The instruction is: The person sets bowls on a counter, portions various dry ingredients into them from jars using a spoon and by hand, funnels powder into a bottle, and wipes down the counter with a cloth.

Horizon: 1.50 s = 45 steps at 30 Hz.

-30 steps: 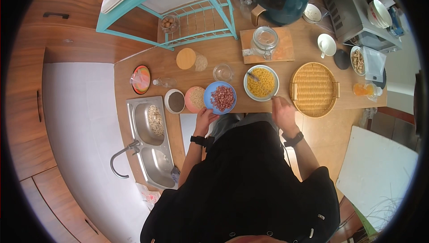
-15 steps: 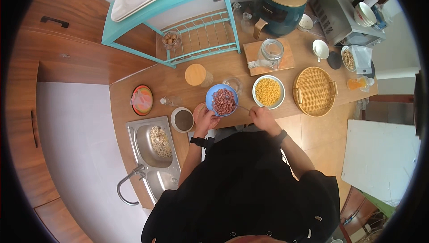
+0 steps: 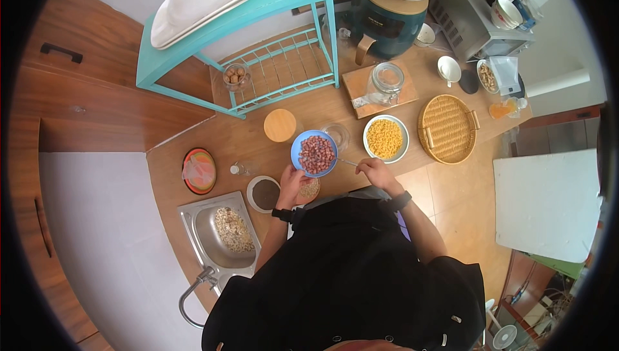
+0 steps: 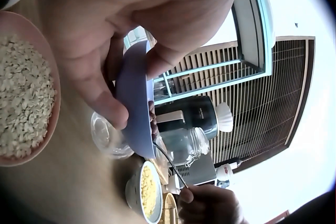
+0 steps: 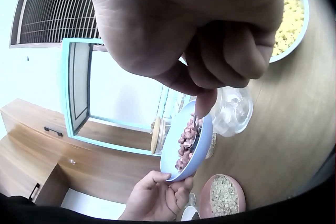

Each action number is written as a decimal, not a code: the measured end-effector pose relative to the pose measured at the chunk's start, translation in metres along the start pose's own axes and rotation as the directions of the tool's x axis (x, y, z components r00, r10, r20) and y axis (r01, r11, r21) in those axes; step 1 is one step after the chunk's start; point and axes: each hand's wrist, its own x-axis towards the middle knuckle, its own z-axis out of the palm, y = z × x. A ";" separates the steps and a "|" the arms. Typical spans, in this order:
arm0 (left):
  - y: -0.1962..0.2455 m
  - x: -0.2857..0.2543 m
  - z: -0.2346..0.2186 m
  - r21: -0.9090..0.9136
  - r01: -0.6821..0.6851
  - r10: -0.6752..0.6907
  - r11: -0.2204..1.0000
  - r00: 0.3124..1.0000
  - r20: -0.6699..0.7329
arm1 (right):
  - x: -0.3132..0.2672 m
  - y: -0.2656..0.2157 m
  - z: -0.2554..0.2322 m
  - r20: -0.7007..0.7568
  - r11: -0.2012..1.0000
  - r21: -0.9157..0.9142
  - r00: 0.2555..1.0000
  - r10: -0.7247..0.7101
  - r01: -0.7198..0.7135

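My left hand (image 3: pixel 293 185) grips the rim of a blue bowl (image 4: pixel 134 98), thumb on one side and fingers underneath. Reddish speckled beans (image 3: pixel 316 155) fill its middle. The bowl is raised above the counter and tilted in the left wrist view. From the right, my right hand (image 3: pixel 379 174) pinches the thin handle of a metal spoon (image 4: pixel 171 162); the spoon's head lies among the beans in the right wrist view. Below the blue bowl stands a pink bowl (image 5: pixel 208 195) of oat flakes, partly hidden by my left hand in the head view. A small clear glass bowl (image 5: pixel 234 112) sits just behind.
Right of the blue bowl stands a white bowl (image 3: pixel 405 148) of yellow macaroni, then a wicker tray (image 3: pixel 445 128). A glass jar (image 3: pixel 388 80) on a wooden board is behind. Left are a bowl of dark grains (image 3: pixel 250 199), a small bottle (image 3: pixel 238 169) and the sink (image 3: pixel 193 215).
The spoon has left the macaroni bowl and is now in the blue bowl, my right hand moving left with it. My left hand has lifted the blue bowl off the counter's edge.
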 end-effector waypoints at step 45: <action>0.006 0.022 -0.002 0.037 -0.052 0.051 0.998 0.998 0.026 | -0.045 -0.038 -0.004 -0.011 0.615 -0.688 0.841 -0.540 0.386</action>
